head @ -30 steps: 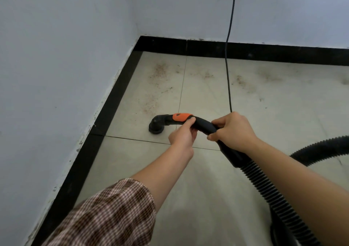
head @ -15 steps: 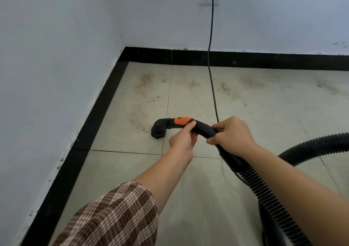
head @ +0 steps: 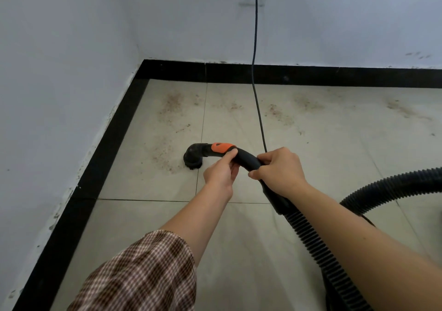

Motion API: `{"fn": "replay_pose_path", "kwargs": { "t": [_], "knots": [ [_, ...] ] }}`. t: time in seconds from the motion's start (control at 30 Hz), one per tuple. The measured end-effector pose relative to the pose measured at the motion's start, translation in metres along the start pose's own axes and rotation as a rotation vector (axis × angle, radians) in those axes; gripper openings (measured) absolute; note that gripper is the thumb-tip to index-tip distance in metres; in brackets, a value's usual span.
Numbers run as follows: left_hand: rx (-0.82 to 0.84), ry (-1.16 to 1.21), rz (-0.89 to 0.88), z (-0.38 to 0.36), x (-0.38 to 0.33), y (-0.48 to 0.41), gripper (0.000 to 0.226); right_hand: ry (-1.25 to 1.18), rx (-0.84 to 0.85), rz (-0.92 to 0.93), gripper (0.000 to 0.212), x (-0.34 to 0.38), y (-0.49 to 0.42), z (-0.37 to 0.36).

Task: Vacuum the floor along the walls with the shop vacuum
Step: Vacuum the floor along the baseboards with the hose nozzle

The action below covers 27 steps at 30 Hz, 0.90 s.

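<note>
Both hands were clenched on the vac wand (head: 246, 159), left hand (head: 218, 175) fwd nr orange collar (head: 221, 147), right hand (head: 281, 172) behind; brush head (head: 192, 156) was set on floor (head: 334, 157) ahead-left of fingers (head: 257, 174), toward left baseboard (head: 105, 157).

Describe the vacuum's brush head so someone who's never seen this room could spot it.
Find the corner where the black baseboards meet. On the dusty tile before it sits the brush head, tipping the curved handle. Round, black, just past an orange collar.
</note>
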State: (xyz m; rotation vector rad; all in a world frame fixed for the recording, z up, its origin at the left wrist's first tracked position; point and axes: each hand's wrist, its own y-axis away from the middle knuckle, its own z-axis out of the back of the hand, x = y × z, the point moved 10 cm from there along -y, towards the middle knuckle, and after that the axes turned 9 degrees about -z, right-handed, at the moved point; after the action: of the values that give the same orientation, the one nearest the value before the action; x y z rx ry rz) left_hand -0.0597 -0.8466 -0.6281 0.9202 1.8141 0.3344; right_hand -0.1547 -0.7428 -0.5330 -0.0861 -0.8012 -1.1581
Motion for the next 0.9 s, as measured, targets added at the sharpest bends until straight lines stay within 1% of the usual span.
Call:
{"fn": "replay_pose_path", "kwargs": {
  "t": [0.2,0.33,0.43,0.63,0.73,0.9],
  "knots": [
    [-0.014,0.012,-0.016,0.001,-0.002,-0.004,0.014,-0.019,-0.001,-0.004,0.005,0.000,-0.003,-0.002],
    [-0.053,0.028,-0.030,0.006,-0.004,-0.003,0.015,-0.019,0.033,-0.017,0.004,0.002,-0.005,-0.004],
    [-0.052,0.040,-0.043,0.011,-0.007,-0.002,0.015,-0.019,0.066,-0.021,0.002,0.004,-0.004,-0.010],
    [-0.082,0.053,-0.052,0.028,-0.014,0.000,0.015,-0.036,0.101,-0.006,0.007,0.011,0.000,-0.020],
    [-0.115,0.061,-0.063,0.038,-0.019,-0.001,0.019,-0.025,0.114,0.014,0.008,0.018,0.002,-0.026],
    [-0.147,0.085,-0.080,0.051,-0.030,-0.003,0.018,-0.028,0.136,0.035,0.007,0.029,0.003,-0.040]
  ]
}}
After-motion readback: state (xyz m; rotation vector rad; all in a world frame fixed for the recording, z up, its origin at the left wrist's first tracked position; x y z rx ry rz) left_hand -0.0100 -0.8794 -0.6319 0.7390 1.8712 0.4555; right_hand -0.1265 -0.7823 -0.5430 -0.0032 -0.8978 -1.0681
